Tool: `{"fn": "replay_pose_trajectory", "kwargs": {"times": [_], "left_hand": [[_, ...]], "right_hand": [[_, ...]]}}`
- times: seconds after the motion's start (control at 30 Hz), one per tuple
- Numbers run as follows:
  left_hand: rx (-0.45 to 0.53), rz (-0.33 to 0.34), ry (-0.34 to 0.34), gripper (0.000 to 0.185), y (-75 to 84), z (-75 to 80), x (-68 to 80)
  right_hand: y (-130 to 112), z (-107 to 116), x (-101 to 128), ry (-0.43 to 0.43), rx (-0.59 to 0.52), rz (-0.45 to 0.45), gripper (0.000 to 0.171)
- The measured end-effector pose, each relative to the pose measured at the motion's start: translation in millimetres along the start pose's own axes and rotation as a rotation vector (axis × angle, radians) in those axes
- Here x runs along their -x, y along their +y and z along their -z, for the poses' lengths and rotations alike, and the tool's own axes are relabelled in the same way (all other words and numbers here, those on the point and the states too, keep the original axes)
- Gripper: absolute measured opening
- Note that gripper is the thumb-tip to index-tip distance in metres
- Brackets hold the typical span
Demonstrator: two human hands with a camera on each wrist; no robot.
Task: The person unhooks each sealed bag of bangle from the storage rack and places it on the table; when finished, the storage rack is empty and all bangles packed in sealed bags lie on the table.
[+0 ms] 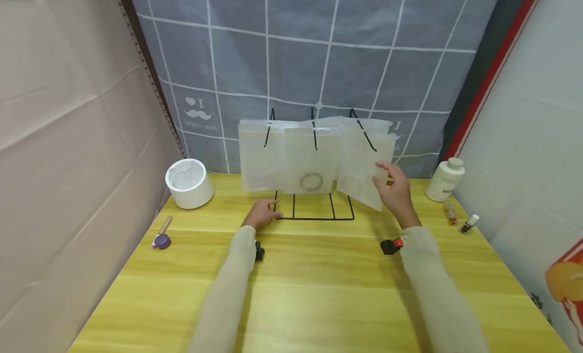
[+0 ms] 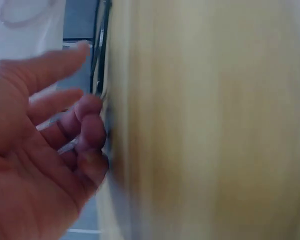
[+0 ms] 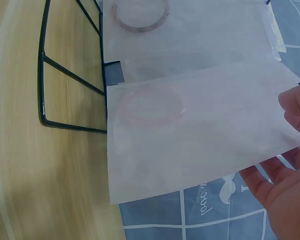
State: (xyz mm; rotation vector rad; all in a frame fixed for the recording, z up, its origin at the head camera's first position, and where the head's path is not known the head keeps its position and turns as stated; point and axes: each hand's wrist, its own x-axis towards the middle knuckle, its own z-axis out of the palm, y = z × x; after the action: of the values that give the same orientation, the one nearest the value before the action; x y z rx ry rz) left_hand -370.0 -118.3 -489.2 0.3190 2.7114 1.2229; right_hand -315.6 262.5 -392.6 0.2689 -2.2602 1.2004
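head view: three pouches hang on the wire rack. right hand pinches the rightmost pouch, unhooking seemingly unfinished. left hand, fingers loosely spread, steadies the rack's base.

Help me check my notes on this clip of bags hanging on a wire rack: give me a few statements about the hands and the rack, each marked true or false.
1. The right hand holds the rightmost translucent bag by its edge. True.
2. The left hand grips a bag. False: it rests on the table at the base of the black wire rack, touching no bag.
3. Three bags hang on the rack. True.
4. The white bottle stands left of the rack. False: it stands to the right; the white round container is on the left.
5. The middle bag shows a ring inside. True.
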Motion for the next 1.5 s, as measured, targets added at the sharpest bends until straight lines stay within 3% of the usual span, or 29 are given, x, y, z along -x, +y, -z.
{"fn": "replay_pose_trajectory", "kwargs": {"times": [0.27, 0.67, 1.13, 1.5], "left_hand": [[-0.017, 0.079, 0.056, 0.054, -3.4, -4.3, -0.9], [-0.071, 0.098, 0.060, 0.053, 1.2, -0.2, 0.7], [-0.065, 0.112, 0.043, 0.052, 3.7, 0.5, 3.9], [-0.072, 0.100, 0.045, 0.053, 7.0, 0.5, 10.2]], "right_hand": [[-4, -4, -3, 0.012, -0.002, 0.019, 0.036], [-3, -4, -11, 0.109, 0.032, 0.099, 0.033], [-8, 6, -15, 0.184, 0.036, 0.115, 0.027], [-14, 36, 7, 0.102, 0.102, 0.115, 0.026]]}}
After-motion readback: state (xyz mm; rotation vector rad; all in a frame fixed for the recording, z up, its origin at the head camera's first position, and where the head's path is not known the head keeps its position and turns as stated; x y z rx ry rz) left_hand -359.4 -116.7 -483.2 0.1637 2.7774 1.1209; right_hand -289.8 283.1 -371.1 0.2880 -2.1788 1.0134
